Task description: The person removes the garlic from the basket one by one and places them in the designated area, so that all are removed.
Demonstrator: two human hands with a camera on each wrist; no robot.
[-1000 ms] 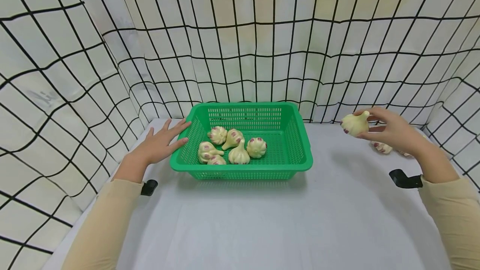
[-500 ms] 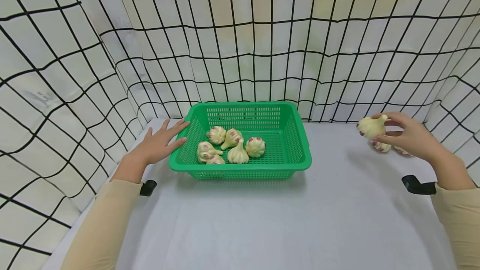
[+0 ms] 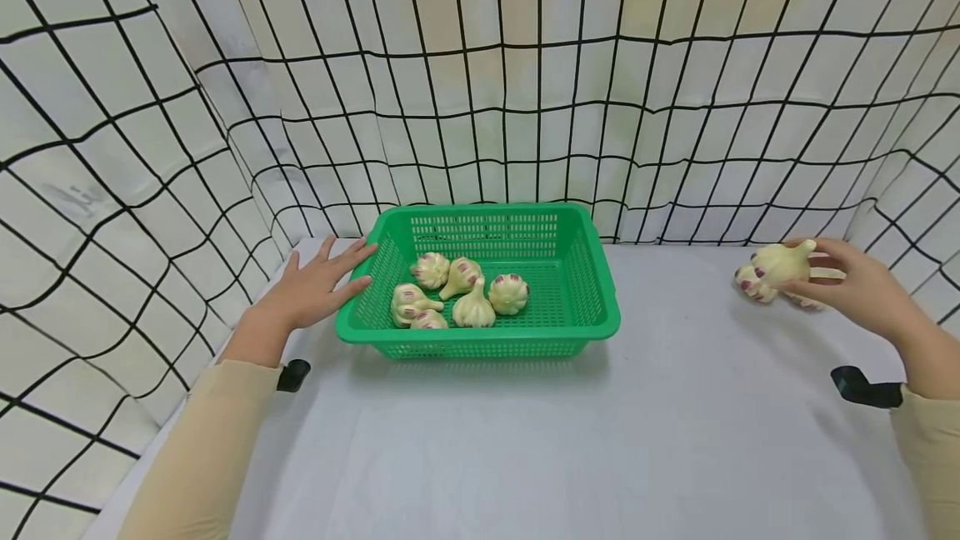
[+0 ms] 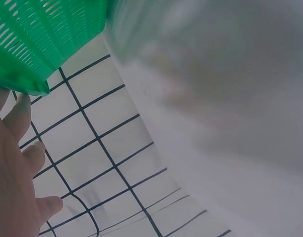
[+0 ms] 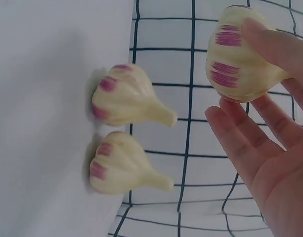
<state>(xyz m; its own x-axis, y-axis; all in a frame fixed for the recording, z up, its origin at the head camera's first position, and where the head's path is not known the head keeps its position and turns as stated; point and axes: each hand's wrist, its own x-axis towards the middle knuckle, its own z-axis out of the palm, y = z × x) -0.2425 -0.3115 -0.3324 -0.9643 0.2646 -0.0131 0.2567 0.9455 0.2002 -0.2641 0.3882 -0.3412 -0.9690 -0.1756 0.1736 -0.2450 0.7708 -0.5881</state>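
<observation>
Over on the person's right, the right hand [image 3: 862, 288] is holding a garlic bulb [image 3: 777, 265], its grip closing only as far as the bulb's width: the thumb is pressing on one side, at least one fingertip is bearing on the other, and the remaining fingers are spreading loosely. The stubby neck is pointing back between the thumb and fingers, and from the wrist camera the bulb seems to be hanging just off the worktop [image 3: 480, 448]. Near it, a pale bulb [image 5: 129, 96] and a second pale bulb [image 5: 123, 165] are lying side by side, almost touching. The left hand [image 3: 306, 286] is resting its straight, splayed fingers against the left rim of the green basket [image 3: 480, 334], grasping nothing. Inside, six bulbs are sitting mostly toward the left, one of them a round bulb [image 3: 508, 294] showing purple streaks. Judging by the smooth, painted-looking skin, I am guessing these are light, firm imitations, slightly slippery and unlikely to bruise. The fat belly is offering the surest hold, with thumb and fingers meeting opposite sides; the narrow neck is giving less to grasp and would probably be letting the bulb swivel.
</observation>
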